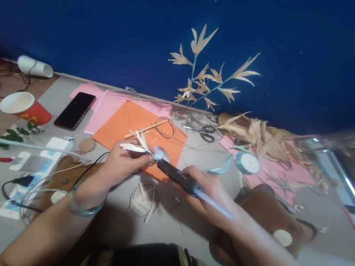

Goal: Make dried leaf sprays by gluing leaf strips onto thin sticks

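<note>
Black plastic marked the glue gun (180,178), which the right hand (209,191) gripped with its fingers wrapped round the body, a clear glue stick jutting out the back toward 4 o'clock. The forearm ran in from 5 o'clock, wrist bent so the nozzle pointed toward 10 o'clock. The left hand (124,163) came in from 7 o'clock, a clear bangle (84,206) on the wrist, and pinched a small leaf piece (134,147) between thumb and fingertips. The piece was pale straw and white, with a loop of light blue ribbon at its end, just touching the gun's nozzle, above the desk (165,227) at the near edge of an orange paper sheet (132,125).

The nozzle tip itself was hidden behind the ribbon loop, and the right hand's trigger finger could not be made out. At 12 o'clock a branch of dried leaves (209,74) stood against the blue wall; scissors (204,131) lay at 1 o'clock, a ribbon roll (249,163) at 2 o'clock.
</note>
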Motion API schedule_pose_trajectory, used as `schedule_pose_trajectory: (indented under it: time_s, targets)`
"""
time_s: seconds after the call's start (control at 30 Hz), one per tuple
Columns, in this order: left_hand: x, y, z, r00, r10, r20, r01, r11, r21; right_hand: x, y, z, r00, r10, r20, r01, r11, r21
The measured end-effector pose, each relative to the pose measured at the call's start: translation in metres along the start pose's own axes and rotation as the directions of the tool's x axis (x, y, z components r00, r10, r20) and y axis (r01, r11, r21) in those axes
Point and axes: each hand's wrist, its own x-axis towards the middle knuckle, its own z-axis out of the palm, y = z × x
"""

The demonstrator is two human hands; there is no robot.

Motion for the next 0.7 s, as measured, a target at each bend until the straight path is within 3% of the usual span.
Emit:
schedule_pose_trajectory:
  time_s: [0.7]
  targets:
    - [-0.0007, -0.0020, 0.0012, 1.000, 0.021, 0.012, -0.021, 1.000, -0.018, -0.0017, 0.0044, 0.0033, 1.000, -0.018, 0.010, 0.018, 1.000, 0.023]
